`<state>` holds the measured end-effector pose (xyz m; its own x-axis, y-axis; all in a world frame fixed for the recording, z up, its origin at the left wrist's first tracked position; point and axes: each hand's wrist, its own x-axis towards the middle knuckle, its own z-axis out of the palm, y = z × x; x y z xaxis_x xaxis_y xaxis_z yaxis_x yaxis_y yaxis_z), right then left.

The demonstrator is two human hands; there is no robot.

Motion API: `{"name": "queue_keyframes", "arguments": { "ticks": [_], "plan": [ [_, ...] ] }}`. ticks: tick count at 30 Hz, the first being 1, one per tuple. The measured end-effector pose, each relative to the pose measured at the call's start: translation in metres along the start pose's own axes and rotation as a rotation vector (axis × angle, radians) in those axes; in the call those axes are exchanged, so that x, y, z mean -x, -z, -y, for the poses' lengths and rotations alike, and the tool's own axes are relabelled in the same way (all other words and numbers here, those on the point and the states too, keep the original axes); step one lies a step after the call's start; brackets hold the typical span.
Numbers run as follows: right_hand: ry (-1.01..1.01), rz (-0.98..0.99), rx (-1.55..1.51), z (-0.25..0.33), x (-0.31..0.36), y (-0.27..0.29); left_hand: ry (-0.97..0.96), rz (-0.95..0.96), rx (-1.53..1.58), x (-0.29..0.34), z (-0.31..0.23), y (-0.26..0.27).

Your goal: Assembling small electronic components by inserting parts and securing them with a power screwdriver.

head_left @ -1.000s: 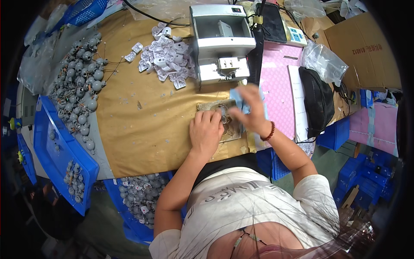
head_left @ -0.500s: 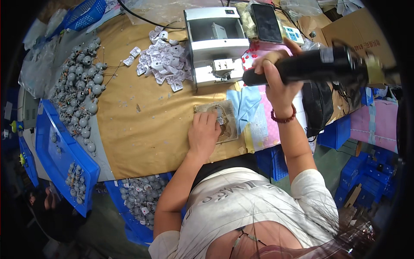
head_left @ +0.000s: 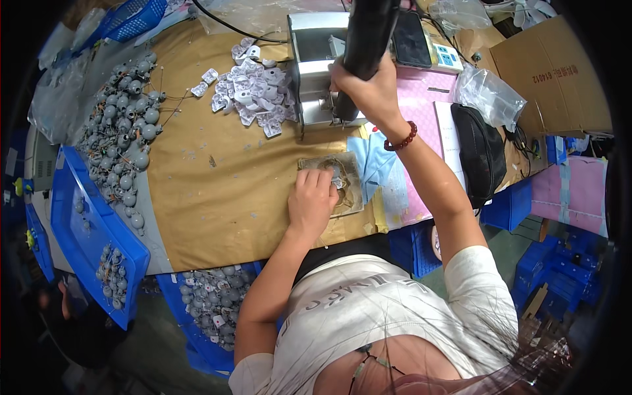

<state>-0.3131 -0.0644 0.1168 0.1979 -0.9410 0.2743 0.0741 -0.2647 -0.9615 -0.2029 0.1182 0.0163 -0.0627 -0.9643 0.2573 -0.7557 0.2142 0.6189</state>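
The left hand (head_left: 312, 203) rests with curled fingers on a flat, square, brownish block (head_left: 350, 187); I cannot tell whether it grips anything. Beyond, the right hand (head_left: 370, 93) wraps fully around a black cylindrical tool (head_left: 370, 39), overlapping a silver box-shaped machine (head_left: 312, 69).

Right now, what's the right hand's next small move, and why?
Probably ease the long black cylindrical tool in the right hand toward the square brownish fixture: the left hand rests there, while the tool's lower end overlaps the boxy silver machine in view.
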Motion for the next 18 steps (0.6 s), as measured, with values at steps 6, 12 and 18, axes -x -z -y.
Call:
{"name": "queue_keyframes", "arguments": {
  "ticks": [6,12,18],
  "plan": [
    [-0.126,0.042,-0.076,0.009,0.070,0.001,0.058,0.042,-0.004,-0.001,-0.001,-0.002],
    [0.034,0.231,0.006,-0.002,0.104,0.006,0.016,0.006,-0.045,0.000,0.002,-0.003],
    [0.079,0.241,-0.001,-0.005,0.110,0.006,0.004,-0.003,-0.035,0.000,0.002,-0.003]
  ]
}}
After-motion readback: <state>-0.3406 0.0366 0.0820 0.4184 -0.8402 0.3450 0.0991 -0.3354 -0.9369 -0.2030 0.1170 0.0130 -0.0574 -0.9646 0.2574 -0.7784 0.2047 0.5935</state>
